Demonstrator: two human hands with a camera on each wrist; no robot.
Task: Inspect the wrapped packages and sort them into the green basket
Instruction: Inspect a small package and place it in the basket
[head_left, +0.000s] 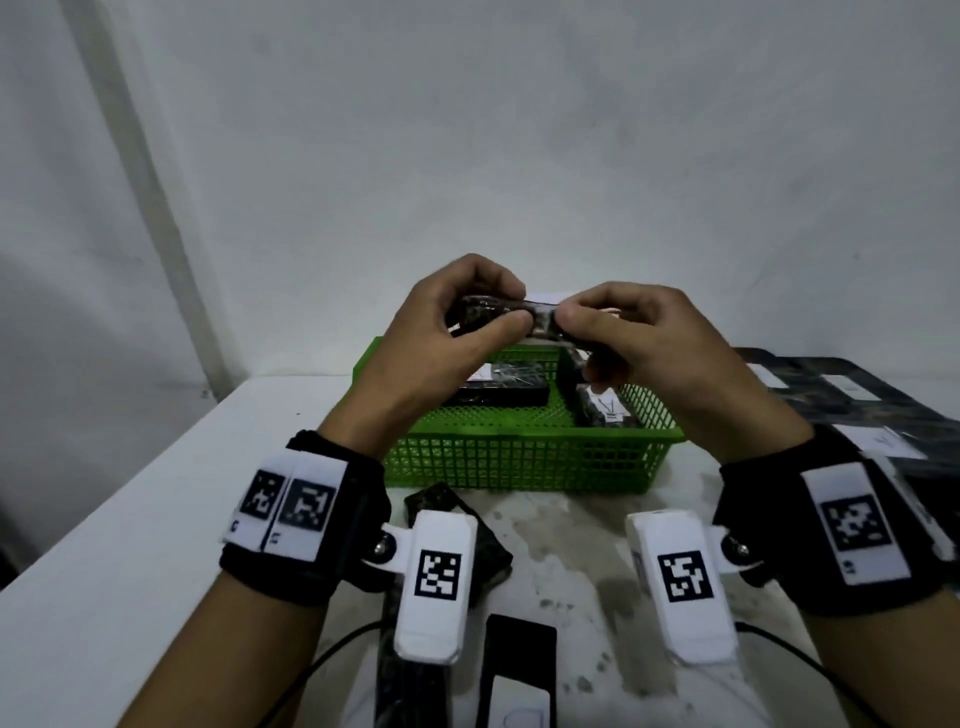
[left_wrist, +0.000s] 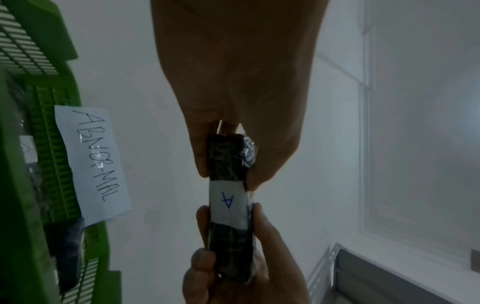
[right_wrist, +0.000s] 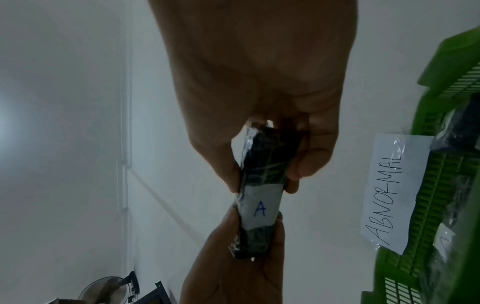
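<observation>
Both my hands hold one black film-wrapped package (head_left: 537, 316) in the air above the green basket (head_left: 519, 460). My left hand (head_left: 498, 312) pinches its left end and my right hand (head_left: 569, 312) pinches its right end. The wrist views show a white label with a blue "A" (left_wrist: 228, 201) (right_wrist: 261, 209) around its middle, between my left hand (left_wrist: 228, 170) and right hand (right_wrist: 262, 176). The basket has two compartments, with wrapped packages in the left (head_left: 498, 387) and the right (head_left: 602, 410). A paper sign reading "ABNORMAL" (left_wrist: 96, 162) (right_wrist: 389, 195) is fixed to the basket's far wall.
More black wrapped packages lie on the white table: one (head_left: 491, 551) just in front of the basket, another (head_left: 519, 670) at the near edge, and a pile (head_left: 852, 395) to the right. A grey wall stands close behind the basket.
</observation>
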